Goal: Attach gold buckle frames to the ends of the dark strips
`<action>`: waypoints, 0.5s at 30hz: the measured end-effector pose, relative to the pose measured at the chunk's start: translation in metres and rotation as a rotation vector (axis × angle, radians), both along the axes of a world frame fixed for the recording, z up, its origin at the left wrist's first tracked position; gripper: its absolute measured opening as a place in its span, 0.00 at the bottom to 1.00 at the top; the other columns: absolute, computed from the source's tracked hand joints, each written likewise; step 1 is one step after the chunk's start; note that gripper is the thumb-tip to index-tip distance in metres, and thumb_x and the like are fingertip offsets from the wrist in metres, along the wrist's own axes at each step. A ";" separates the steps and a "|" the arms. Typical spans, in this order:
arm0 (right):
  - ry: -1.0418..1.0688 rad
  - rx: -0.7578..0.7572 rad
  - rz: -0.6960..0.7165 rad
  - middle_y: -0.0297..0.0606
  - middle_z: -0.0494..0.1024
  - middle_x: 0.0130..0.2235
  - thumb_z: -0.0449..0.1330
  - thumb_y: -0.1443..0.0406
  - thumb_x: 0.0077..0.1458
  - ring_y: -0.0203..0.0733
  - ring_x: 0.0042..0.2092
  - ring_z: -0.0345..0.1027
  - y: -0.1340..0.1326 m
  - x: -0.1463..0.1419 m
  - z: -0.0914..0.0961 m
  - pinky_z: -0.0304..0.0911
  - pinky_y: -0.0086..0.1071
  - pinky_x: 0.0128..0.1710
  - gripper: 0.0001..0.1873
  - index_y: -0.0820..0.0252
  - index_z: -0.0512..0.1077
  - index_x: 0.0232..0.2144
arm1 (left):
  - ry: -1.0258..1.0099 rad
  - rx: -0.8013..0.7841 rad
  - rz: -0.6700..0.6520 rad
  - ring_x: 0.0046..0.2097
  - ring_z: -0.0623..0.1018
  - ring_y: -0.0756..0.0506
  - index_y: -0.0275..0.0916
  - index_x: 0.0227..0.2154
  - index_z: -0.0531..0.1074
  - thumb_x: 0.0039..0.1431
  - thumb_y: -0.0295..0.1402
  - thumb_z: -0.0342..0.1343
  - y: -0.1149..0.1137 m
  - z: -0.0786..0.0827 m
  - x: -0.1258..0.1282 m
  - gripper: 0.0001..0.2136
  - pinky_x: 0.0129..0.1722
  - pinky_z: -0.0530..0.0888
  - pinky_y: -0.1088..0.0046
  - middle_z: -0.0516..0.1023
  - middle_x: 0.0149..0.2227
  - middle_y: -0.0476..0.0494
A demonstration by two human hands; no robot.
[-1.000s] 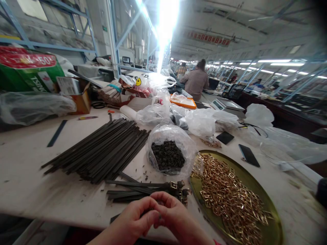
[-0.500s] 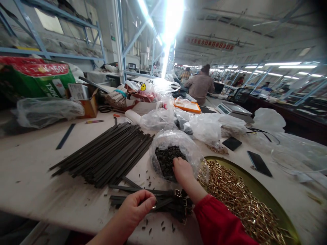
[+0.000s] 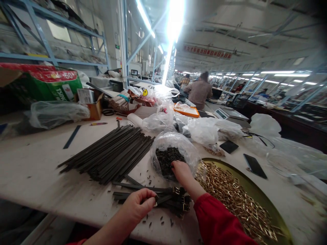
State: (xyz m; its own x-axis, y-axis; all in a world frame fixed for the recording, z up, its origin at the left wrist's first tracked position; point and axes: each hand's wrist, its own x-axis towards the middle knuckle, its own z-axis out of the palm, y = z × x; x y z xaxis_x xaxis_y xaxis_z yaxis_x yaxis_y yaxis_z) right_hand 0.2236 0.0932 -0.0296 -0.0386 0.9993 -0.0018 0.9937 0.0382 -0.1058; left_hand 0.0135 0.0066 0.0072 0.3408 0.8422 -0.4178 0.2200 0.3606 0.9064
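black straps (image 3: 108, 153) on a pale, smudged worktable (image 3: 38, 166) under bright tube lights (image 3: 145, 18)

One left hand (image 3: 139, 206), one right hand (image 3: 182, 173). At the right — one clear bag (image 3: 189, 149); farther right, one round tray (image 3: 257, 185), one phone (image 3: 254, 165). Beyond the left — one pen (image 3: 98, 124), dark strips (image 3: 107, 154) past counting.

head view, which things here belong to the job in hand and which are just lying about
Likely in the job:
black loops, right hand at them
gold-coloured buckles in round tray
stacked black straps
buckled straps beside left hand

Likely just lying about:
pen
phone
digital scale
cardboard box
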 end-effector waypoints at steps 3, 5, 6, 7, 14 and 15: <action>0.070 0.011 -0.006 0.44 0.75 0.36 0.56 0.72 0.49 0.44 0.38 0.69 0.002 0.001 0.001 0.57 0.32 0.36 0.07 0.63 0.71 0.32 | -0.006 0.024 -0.001 0.18 0.50 0.55 0.37 0.28 0.67 0.44 0.45 0.55 0.001 -0.007 -0.003 0.15 0.19 0.48 0.78 0.54 0.15 0.60; 0.140 0.038 -0.015 0.45 0.74 0.36 0.55 0.73 0.48 0.44 0.38 0.68 0.002 0.001 0.003 0.57 0.32 0.37 0.07 0.63 0.71 0.31 | -0.010 0.034 0.005 0.18 0.51 0.55 0.37 0.29 0.67 0.45 0.45 0.54 0.004 -0.008 -0.004 0.15 0.19 0.48 0.78 0.55 0.16 0.60; 0.183 0.054 -0.022 0.44 0.74 0.35 0.54 0.73 0.48 0.43 0.38 0.68 0.001 0.001 0.005 0.56 0.32 0.37 0.07 0.64 0.70 0.31 | -0.012 0.036 0.007 0.18 0.51 0.55 0.36 0.29 0.67 0.44 0.45 0.54 0.006 -0.007 -0.005 0.16 0.19 0.48 0.78 0.55 0.16 0.60; 0.233 0.067 -0.028 0.43 0.74 0.35 0.54 0.72 0.48 0.43 0.38 0.67 -0.002 0.001 0.007 0.57 0.32 0.37 0.07 0.63 0.70 0.31 | -0.017 0.037 0.009 0.18 0.51 0.55 0.36 0.28 0.67 0.44 0.45 0.54 0.009 -0.006 -0.005 0.16 0.19 0.49 0.78 0.56 0.16 0.59; 0.907 -0.144 0.022 0.28 0.67 0.22 0.55 0.60 0.51 0.33 0.25 0.61 -0.047 -0.028 0.022 0.56 0.25 0.25 0.09 0.60 0.64 0.26 | -0.063 0.082 0.063 0.22 0.60 0.53 0.36 0.27 0.67 0.45 0.44 0.55 0.033 0.009 0.003 0.14 0.23 0.57 0.78 0.60 0.19 0.57; 1.094 -0.210 0.013 0.28 0.67 0.21 0.56 0.58 0.50 0.33 0.24 0.60 -0.053 -0.033 0.024 0.56 0.25 0.25 0.10 0.60 0.63 0.26 | -0.055 0.101 0.057 0.23 0.62 0.52 0.36 0.27 0.67 0.45 0.43 0.54 0.035 0.010 0.004 0.14 0.24 0.59 0.77 0.63 0.20 0.56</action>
